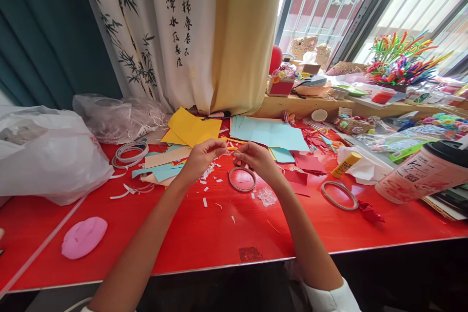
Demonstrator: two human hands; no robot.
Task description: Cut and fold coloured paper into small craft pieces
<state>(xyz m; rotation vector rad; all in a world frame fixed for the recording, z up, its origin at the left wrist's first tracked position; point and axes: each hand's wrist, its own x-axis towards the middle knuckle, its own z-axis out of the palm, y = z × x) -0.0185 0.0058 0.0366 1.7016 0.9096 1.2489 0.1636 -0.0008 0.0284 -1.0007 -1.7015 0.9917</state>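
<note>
Over the middle of the red table (219, 234), my two hands are raised close together, fingertips almost meeting. My left hand (206, 156) is closed in a pinch; what lies between its fingertips is too small to make out. My right hand (258, 158) is pinched as well, with a small dark bit near its fingertips that I cannot identify. Just below them is a thin round hoop (243, 190); whether it hangs from the right fingers or rests on the table, I cannot tell. White paper scraps (205, 202) and a crumpled lacy white piece (266, 197) lie nearby.
Yellow paper (193, 129) and light blue sheets (268, 132) lie behind the hands. To the right are red paper squares (310, 163), a glue stick (346, 165), another hoop (338, 196) and a drink cup (420, 173). Leftward sit a pink lump (85, 237) and a plastic bag (51, 156).
</note>
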